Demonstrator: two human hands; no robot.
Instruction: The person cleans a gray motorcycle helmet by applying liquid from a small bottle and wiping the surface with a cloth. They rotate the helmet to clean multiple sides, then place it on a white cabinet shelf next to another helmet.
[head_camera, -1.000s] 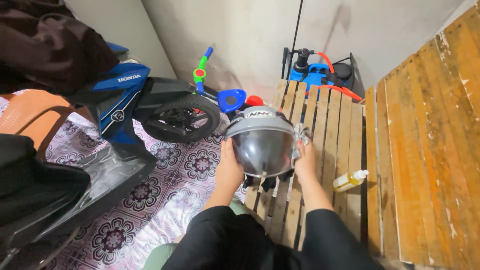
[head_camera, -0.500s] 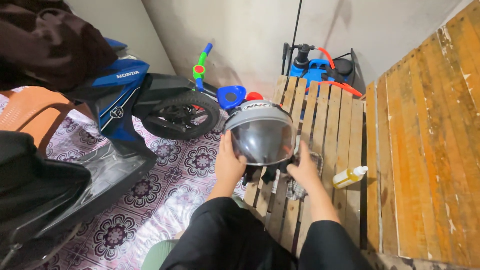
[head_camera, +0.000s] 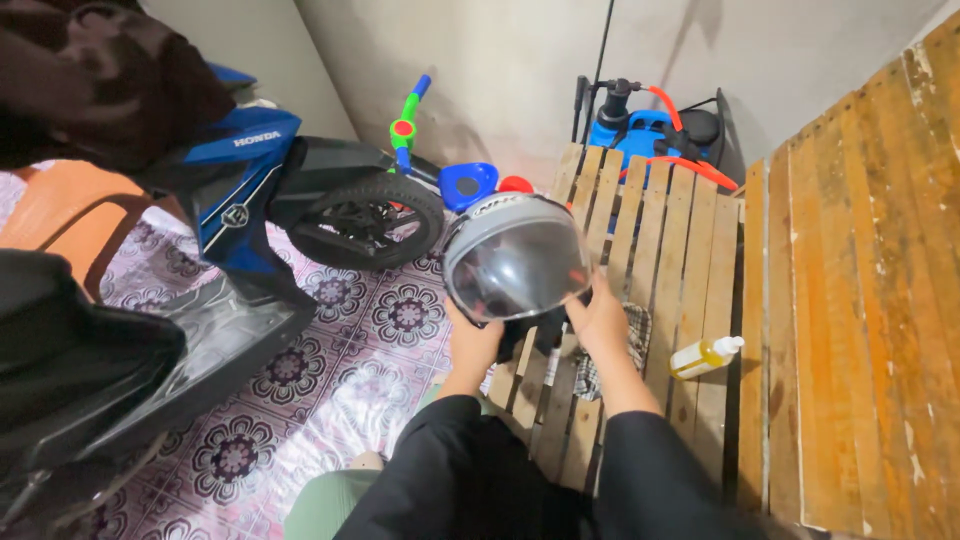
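Observation:
A grey helmet (head_camera: 515, 255) with a dark clear visor is held up in front of me, visor facing me and tilted a little to the left. My left hand (head_camera: 475, 342) grips its lower left rim from below. My right hand (head_camera: 598, 318) holds the lower right edge by the black straps. A checked cloth (head_camera: 634, 340) lies on the wooden slatted platform (head_camera: 660, 250) just right of my right hand. Black sleeves cover both my forearms.
A blue scooter (head_camera: 250, 200) stands at left on the patterned floor tiles (head_camera: 330, 390). A child's toy tricycle (head_camera: 440, 170) sits by the wall. A blue sprayer tank (head_camera: 650, 135) is at the back. A small yellow bottle (head_camera: 705, 357) lies on the slats. Wooden boards (head_camera: 870, 300) lean at right.
My right hand has left the cloth on the slats and come down to the helmet's lower edge. The helmet has tipped so that its visor faces me more fully.

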